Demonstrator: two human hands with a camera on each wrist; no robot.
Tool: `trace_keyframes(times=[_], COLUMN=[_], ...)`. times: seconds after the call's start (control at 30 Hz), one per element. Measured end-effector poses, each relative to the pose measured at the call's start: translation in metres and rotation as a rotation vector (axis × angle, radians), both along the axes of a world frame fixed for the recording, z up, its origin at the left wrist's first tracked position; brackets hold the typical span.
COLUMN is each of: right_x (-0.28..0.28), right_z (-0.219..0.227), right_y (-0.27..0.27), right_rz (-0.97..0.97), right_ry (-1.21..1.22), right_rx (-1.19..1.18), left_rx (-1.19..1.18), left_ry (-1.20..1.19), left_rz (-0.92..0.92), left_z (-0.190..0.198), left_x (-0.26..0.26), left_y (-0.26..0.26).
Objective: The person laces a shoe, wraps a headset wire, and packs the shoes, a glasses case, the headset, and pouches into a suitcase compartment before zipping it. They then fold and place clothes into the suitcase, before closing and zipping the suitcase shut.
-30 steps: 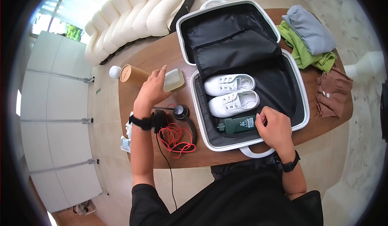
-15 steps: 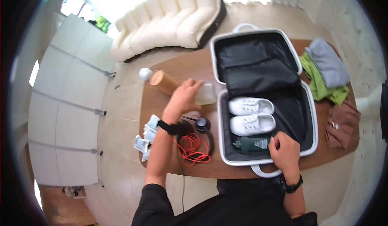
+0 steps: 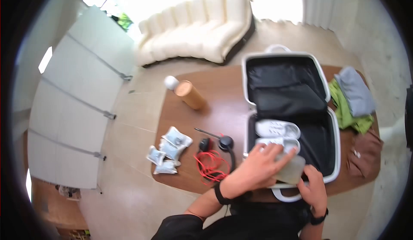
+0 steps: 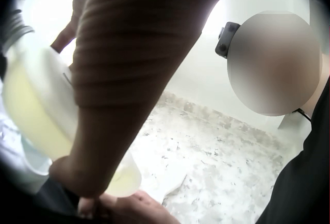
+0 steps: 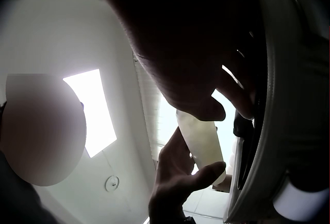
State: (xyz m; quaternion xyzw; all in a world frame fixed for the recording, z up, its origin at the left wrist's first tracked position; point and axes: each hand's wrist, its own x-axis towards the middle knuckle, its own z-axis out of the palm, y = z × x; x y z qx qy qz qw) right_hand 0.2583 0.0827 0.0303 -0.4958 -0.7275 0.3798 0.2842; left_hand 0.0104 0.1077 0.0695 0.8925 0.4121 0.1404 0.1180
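Note:
A translucent, pale yellow container (image 3: 291,170) is held by the left hand (image 3: 258,167) over the front of the open suitcase (image 3: 337,149). The right wrist view shows that hand (image 5: 175,177) with fingers and thumb around the container (image 5: 201,136). At the container's right end is the right hand (image 3: 315,189), its fingers loosely bent; whether it touches the container is unclear. White sneakers (image 3: 275,128) lie inside the suitcase, partly covered by the left hand. The dark green bottle is hidden beneath the hands and container.
A tan cylinder (image 3: 190,95) with a white round item (image 3: 171,82) stands back left. Pale packets (image 3: 173,149), headphones (image 3: 225,143) and a red cable (image 3: 211,167) lie left of the suitcase. Folded grey (image 3: 355,89), green (image 3: 344,113) and brown (image 3: 365,154) clothes lie right.
The left hand has carried the pale container from the table's left side rightward and nearer the body, over the suitcase. The right hand has stayed by the suitcase's front edge. The head view has shifted.

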Motion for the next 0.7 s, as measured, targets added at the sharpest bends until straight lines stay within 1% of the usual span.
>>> trace_keyframes(times=[0.03,0.1,0.13,0.2,0.3,0.37,0.4,0.47,0.5,0.57,0.6,0.67,0.7], right_x=[0.001,0.007,0.009,0.007,0.009,0.008,0.007,0.005,0.004,0.001,0.0,0.0,-0.001], right_z=[0.004,-0.002,0.0,0.002,-0.013,-0.019,-0.022,-0.029,-0.032,-0.038,-0.04,-0.042,-0.045], right_y=[0.0,0.0,-0.002,-0.008,-0.013,-0.017,-0.02,-0.025,-0.026,-0.029,-0.03,-0.034,-0.037], right_rz=[0.017,0.127,0.114,0.012,-0.053,-0.075,-0.076,-0.127,-0.131,-0.156,-0.157,-0.188,-0.186], right_ry=[0.005,0.0,-0.031,0.041,0.084,0.061,0.061,0.032,0.034,0.044,0.044,0.057,0.055], right_rx=[0.019,0.114,0.095,0.098,0.144,0.327,0.319,0.496,0.496,0.599,0.597,0.602,0.6], left_rx=[-0.006,-0.018,-0.012,-0.008,-0.044,-0.066,-0.074,-0.179,-0.178,-0.241,-0.243,-0.241,-0.243], left_ry=[-0.016,-0.049,-0.055,-0.137,-0.147,-0.115,-0.115,-0.146,-0.144,-0.18,-0.179,-0.085,-0.087], left_rz=[0.01,0.037,0.06,0.082,0.072,0.05,0.049,-0.046,-0.048,-0.081,-0.081,-0.054,-0.053], left_z=[-0.002,-0.007,-0.009,-0.015,-0.023,-0.025,-0.027,-0.032,-0.034,-0.037,-0.038,-0.041,-0.042], left_x=[0.002,0.004,0.004,0.008,0.017,0.023,0.023,0.021,0.021,0.022,0.024,0.031,0.035], left_y=[0.001,0.002,0.004,0.01,0.012,0.011,0.012,0.016,0.018,0.02,0.021,0.021,0.02])
